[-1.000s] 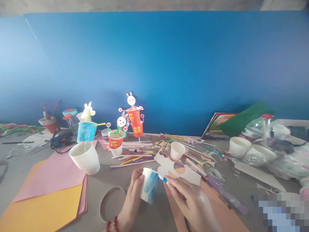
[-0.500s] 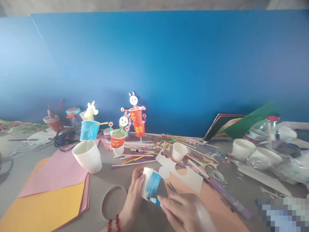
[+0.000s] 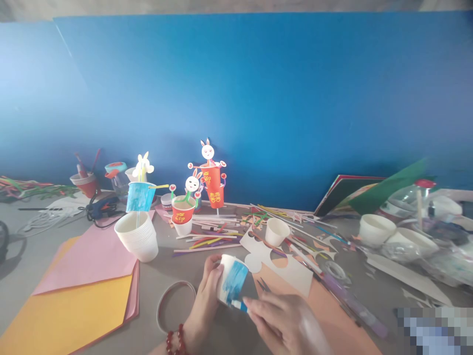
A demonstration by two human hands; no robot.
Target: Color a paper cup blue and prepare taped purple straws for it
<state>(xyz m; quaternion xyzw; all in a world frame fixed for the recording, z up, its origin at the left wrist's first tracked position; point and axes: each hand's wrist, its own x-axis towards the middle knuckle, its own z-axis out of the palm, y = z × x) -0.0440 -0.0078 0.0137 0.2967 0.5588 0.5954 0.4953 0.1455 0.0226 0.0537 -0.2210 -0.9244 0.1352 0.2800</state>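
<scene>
My left hand (image 3: 207, 291) is wrapped round a white paper cup (image 3: 233, 280), tilted, with a streaky blue patch coloured on its side. A blue marker (image 3: 240, 305) is gripped in the fingers of my right hand (image 3: 275, 315); its tip meets the cup near the lower edge of the blue patch. Partly under the right hand, the points of a pair of scissors (image 3: 264, 284) show on orange paper (image 3: 332, 325). To the left of my left wrist lies a roll of tape (image 3: 159, 308).
A stack of white cups (image 3: 142, 241) and a blue-coloured cup figure (image 3: 141, 197) stand left of centre. Behind are red cup rabbit figures (image 3: 212, 180). Sticks (image 3: 207, 241), paper offcuts (image 3: 299, 273) and another white cup (image 3: 276, 231) lie beyond my hands. Coloured paper sheets (image 3: 84, 310) cover the left front.
The marker tip has shifted slightly along the lower part of the cup, with my right hand following. My left hand still holds the cup. The whole view has shifted a little.
</scene>
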